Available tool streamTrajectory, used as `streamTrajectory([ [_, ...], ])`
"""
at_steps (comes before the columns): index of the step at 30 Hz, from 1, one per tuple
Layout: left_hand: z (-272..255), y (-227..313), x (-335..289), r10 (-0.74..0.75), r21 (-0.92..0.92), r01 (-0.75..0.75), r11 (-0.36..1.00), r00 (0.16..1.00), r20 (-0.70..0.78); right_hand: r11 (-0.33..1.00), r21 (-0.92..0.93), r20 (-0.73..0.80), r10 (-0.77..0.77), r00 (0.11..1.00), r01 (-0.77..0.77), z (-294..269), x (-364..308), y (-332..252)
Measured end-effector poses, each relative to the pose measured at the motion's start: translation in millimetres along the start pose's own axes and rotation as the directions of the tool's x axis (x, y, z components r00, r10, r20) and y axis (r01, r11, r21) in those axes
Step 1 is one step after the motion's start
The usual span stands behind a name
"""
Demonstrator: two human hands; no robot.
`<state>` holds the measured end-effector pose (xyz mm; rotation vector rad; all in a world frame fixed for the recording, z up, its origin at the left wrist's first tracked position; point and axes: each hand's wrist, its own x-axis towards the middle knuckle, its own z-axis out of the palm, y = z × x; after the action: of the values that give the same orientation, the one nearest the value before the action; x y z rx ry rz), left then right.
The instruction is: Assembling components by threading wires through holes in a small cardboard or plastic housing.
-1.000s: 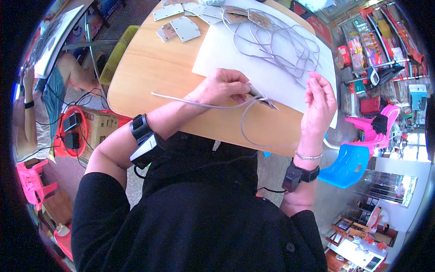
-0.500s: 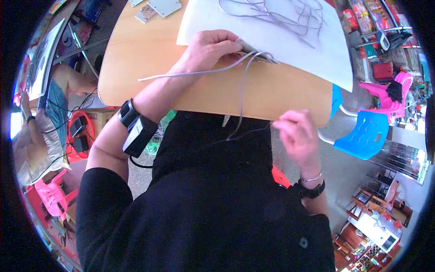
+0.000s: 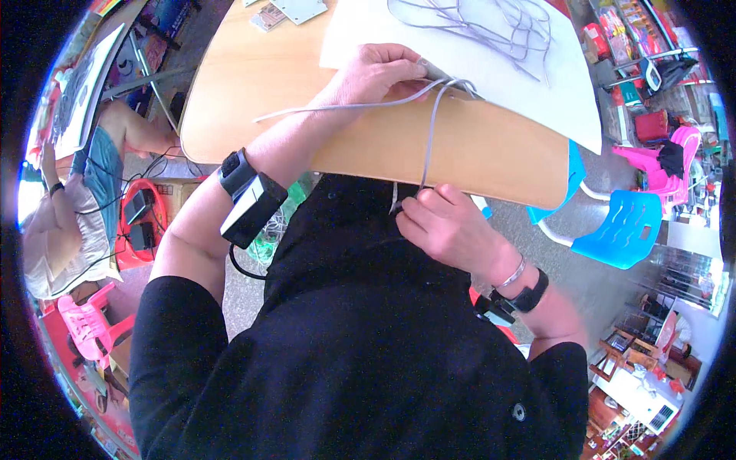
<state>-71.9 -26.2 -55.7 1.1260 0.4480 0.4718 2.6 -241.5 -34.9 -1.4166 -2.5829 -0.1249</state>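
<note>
The wooden table (image 3: 253, 84) carries a large white sheet (image 3: 460, 77) with a loose tangle of grey cords (image 3: 491, 27) on its far part; no box, tray or other container shows on it, only a few small flat cards (image 3: 287, 9) at the far edge.

The step in hand looks like drawing one grey cord (image 3: 431, 130) taut. It runs from the sheet's near edge over the table's rim toward the person's chest.

The left hand (image 3: 376, 73) presses down at the sheet's edge, its grip closed over the cord's upper end.

The right hand (image 3: 452, 230) has its grip pinched together on the lower end, below the table edge.

The next move probably calls for steady tension while the left hand keeps the anchor.
</note>
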Motion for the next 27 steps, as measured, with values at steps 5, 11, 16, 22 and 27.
streamTrajectory([
  [5, 0, 3, 1, -0.013, 0.043, 0.012, 0.999, 1.000, 0.008, 0.984, -0.180, -0.064, -0.031, 0.997, 0.019, 5, 3, -4],
  [11, 4, 4, 1, -0.028, 0.014, 0.028, 0.999, 0.999, -0.015, 0.962, -0.268, 0.091, -0.020, 0.996, 0.044, 1, 5, 8],
  [16, 5, 2, 0, 0.004, 0.027, -0.004, 1.000, 1.000, 0.024, 0.974, 0.220, -0.267, 0.122, 0.956, -0.063, -44, 19, 10],
  [22, 1, 2, -3, -0.005, 0.089, 0.002, 0.996, 0.999, 0.038, 0.742, 0.665, -0.582, 0.438, 0.685, 0.091, -94, 37, 55],
  [27, 3, 5, -2, -0.001, 0.114, -0.008, 0.993, 0.997, 0.078, 0.122, 0.939, -0.241, 0.901, 0.362, 0.321, -99, 46, 108],
])
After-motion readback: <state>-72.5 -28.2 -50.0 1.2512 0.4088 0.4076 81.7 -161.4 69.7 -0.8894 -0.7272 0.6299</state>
